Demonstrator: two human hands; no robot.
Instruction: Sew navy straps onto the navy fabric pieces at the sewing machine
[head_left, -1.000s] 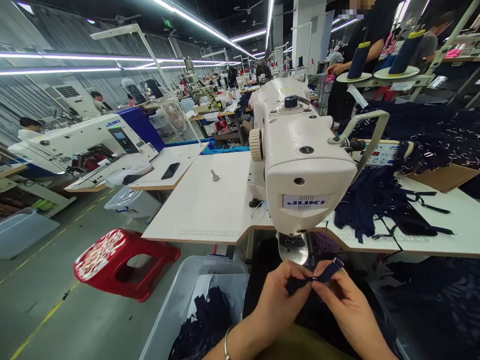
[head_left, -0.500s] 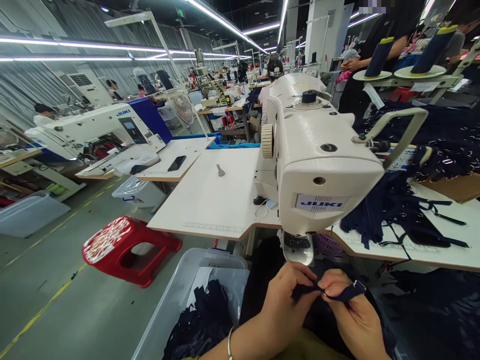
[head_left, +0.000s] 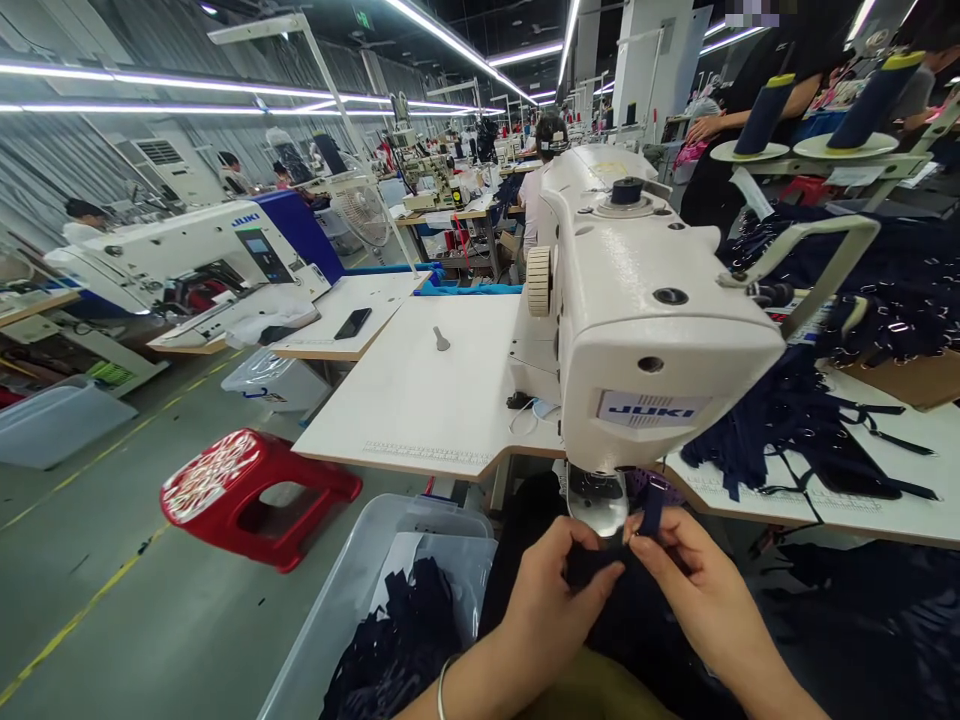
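A navy strap (head_left: 651,512) with a small metal ring at its upper end is pinched between the thumb and fingers of my right hand (head_left: 701,580). Its ringed end points up, just in front of the sewing machine (head_left: 660,330). Dark fabric of the strap also runs between the thumb and curled fingers of my left hand (head_left: 559,595), though against the dark clothing behind it I cannot make out its edges. Both hands are close together over my lap, below the machine's rounded metal plate (head_left: 598,510).
A clear plastic bin (head_left: 330,600) with navy straps (head_left: 401,640) stands at lower left, near a red stool (head_left: 262,500). A grey metal piece (head_left: 440,340) lies on the white table (head_left: 420,390). More navy straps (head_left: 780,430) are heaped on the right beside thread cones (head_left: 874,100).
The strap's ringed end has swung from pointing right to pointing up. My right hand has turned with it, and the two hands have drawn slightly apart.
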